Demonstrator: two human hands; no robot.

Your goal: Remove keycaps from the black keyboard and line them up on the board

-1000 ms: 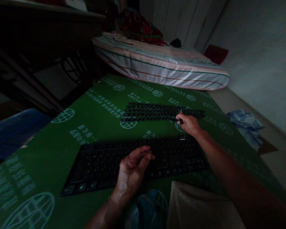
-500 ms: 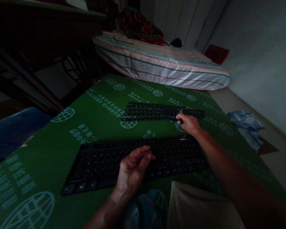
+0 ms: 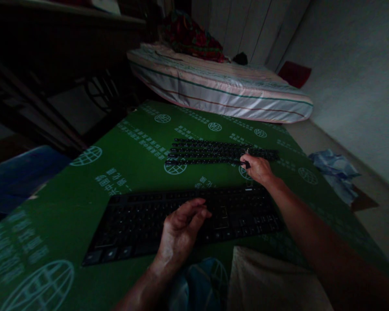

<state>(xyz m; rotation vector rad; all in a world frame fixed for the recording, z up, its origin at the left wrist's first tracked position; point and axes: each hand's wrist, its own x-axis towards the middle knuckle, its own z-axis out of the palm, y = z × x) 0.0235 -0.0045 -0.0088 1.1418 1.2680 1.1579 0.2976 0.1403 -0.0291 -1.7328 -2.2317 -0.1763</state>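
Note:
A black keyboard (image 3: 142, 220) lies across the near part of the green table. My left hand (image 3: 183, 222) is over its middle, fingers loosely curled and the thumb a little apart from them. Nothing shows between those fingertips. To the right of this hand, a pale rectangular outline marks a dark patch on the keyboard. Farther back lie several long rows of black keycaps (image 3: 201, 151), side by side. At the right part of these rows my right hand (image 3: 257, 167) is closed, with a small black keycap (image 3: 247, 164) pinched between thumb and finger.
The green table (image 3: 142, 168) carries pale globe prints and lettering. Beyond it is a mattress (image 3: 214, 93) with a red patterned cloth (image 3: 194, 39). A blue surface (image 3: 19, 172) stands at the left. Crumpled blue-white cloth (image 3: 333, 166) lies off the right edge.

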